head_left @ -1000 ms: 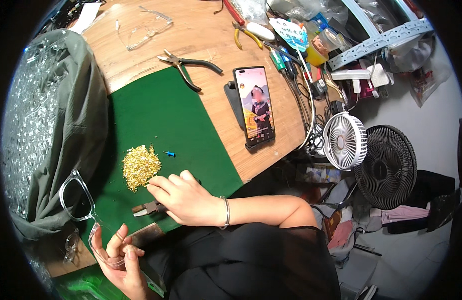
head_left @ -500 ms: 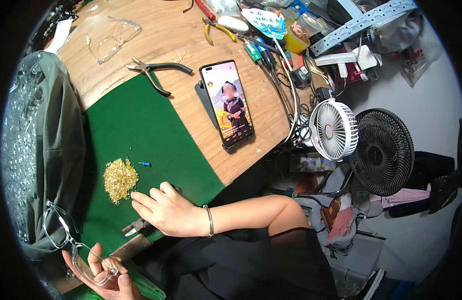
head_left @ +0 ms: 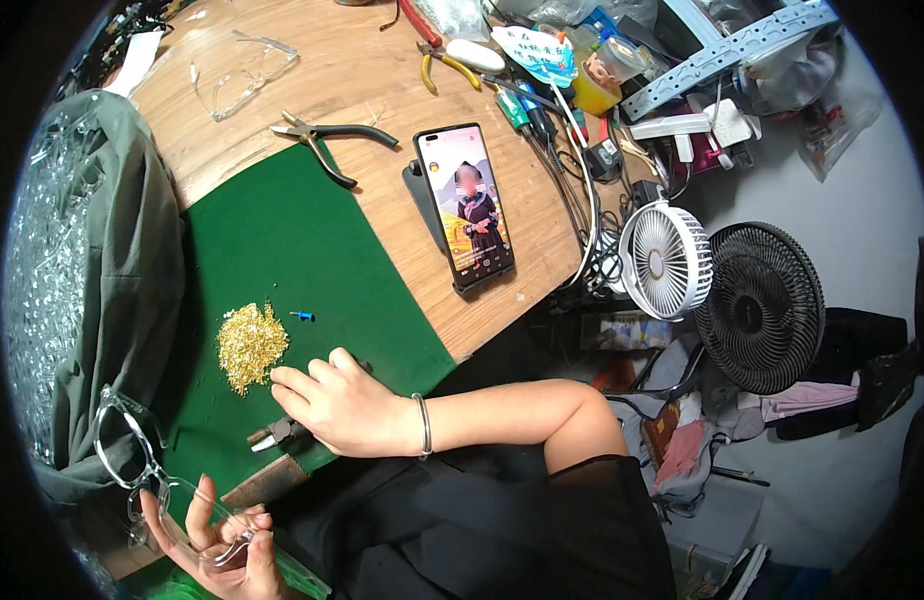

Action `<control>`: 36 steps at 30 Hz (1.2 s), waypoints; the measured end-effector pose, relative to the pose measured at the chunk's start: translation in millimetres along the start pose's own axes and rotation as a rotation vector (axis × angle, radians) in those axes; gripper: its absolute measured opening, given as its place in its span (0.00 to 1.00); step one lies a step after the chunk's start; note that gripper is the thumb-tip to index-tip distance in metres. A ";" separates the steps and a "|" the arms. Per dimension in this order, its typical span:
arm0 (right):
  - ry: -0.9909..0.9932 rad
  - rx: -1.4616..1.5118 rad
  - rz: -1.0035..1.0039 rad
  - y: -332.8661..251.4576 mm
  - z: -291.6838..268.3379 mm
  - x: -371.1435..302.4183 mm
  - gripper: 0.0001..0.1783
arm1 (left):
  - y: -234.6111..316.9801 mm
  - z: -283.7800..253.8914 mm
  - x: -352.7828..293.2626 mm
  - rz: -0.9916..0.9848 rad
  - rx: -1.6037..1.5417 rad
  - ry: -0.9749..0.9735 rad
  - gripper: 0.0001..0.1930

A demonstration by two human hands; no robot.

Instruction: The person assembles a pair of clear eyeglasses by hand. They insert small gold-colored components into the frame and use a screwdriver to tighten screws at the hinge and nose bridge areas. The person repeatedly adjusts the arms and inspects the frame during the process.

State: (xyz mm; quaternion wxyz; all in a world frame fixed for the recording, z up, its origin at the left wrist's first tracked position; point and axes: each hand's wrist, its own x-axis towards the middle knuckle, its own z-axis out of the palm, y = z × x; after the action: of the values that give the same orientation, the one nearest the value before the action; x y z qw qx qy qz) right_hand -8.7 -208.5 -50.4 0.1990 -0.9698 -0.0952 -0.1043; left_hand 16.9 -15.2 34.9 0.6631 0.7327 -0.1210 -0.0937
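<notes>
My left hand [head_left: 217,545], at the lower left, holds a clear-framed pair of eyeglasses [head_left: 154,468], which stand tilted above the edge of the green mat. My right hand [head_left: 347,405] is curled round a pair of pliers [head_left: 274,437], whose metal jaws stick out toward me while the handles are mostly hidden under the palm. Its fingertips are by the near right edge of a heap of tiny gold-coloured pieces [head_left: 252,348]. Whether they pinch a piece is too small to tell. Beyond those fingers lies a small blue pin-like tool [head_left: 303,316] on the green mat [head_left: 322,240].
Nippers with dark handles [head_left: 337,142] lie at the mat's far edge. A phone on a stand [head_left: 467,210] is to their right. Another clear eyeglass frame [head_left: 244,78] rests far left. A grey cloth with clear plastic [head_left: 122,260] borders the left; cables and a white fan [head_left: 667,260] stand right.
The whole view has shifted slightly, moving the mat and tools a little up and right in the picture. Both hands keep their holds, with only slight finger movement on the left.
</notes>
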 end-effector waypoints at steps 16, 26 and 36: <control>-0.025 0.195 0.143 9.3 -5.4 28.8 0.15 | -15.8 -24.0 0.1 0.146 -0.169 -0.173 0.53; -0.120 0.194 0.150 11.7 -5.1 33.1 0.15 | -23.0 -30.2 -2.1 0.162 -0.138 -0.126 0.56; -0.167 0.117 0.163 6.3 -1.4 37.3 0.13 | -26.8 -14.2 -0.6 0.180 -0.208 -0.143 0.53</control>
State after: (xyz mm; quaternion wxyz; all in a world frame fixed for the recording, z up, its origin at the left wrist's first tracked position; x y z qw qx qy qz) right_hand 28.4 -209.4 -42.5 0.2545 -0.9663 -0.0383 -0.0010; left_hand 22.0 0.9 9.7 0.7307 0.6378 -0.2229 -0.0978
